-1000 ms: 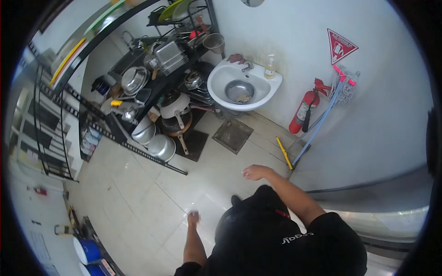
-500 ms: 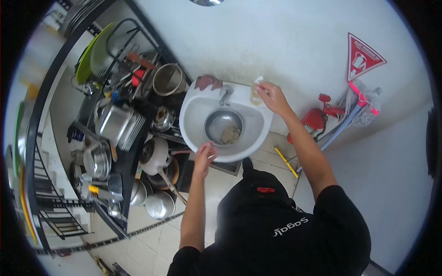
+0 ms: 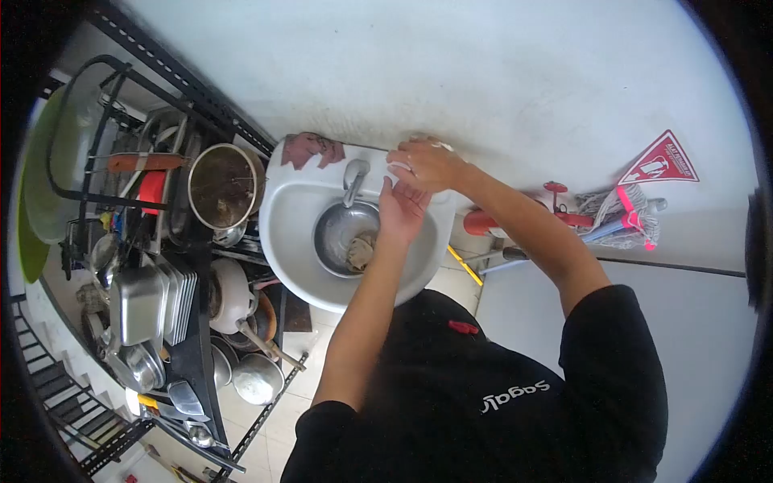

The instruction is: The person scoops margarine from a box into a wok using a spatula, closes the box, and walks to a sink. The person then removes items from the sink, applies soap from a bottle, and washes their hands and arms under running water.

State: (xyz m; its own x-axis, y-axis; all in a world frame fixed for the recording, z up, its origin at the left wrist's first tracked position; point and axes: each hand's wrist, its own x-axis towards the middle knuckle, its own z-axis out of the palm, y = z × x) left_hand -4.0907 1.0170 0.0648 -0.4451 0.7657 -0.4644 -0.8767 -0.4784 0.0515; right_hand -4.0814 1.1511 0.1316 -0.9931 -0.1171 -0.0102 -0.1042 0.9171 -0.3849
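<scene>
A bottle with a white pump top (image 3: 399, 167) stands on the back right of the white sink (image 3: 278, 221); my hands hide most of it. My right hand (image 3: 432, 164) is closed over the pump top with its fingers curled. Just below it, my left hand (image 3: 405, 209) is open, palm up and fingers stretched toward the pump. A metal bowl (image 3: 328, 233) sits in the basin, holding a crumpled beige cloth or sponge (image 3: 361, 251). Beside the bottle stands the tap (image 3: 354, 179). A dark reddish cloth (image 3: 312, 150) lies on the sink's back left corner.
On my left a black rack carries a large pot (image 3: 225, 187), stacked metal trays (image 3: 149, 302), pans (image 3: 229, 294) and utensils. To the right are a red fire extinguisher (image 3: 483, 223), a mop (image 3: 624, 217) and a yellow pole (image 3: 465, 266). A wall rises behind the sink.
My left hand has risen from the basin's front edge to beneath my right hand at the pump. My right hand now covers more of the bottle. The view has shifted, moving the sink leftward.
</scene>
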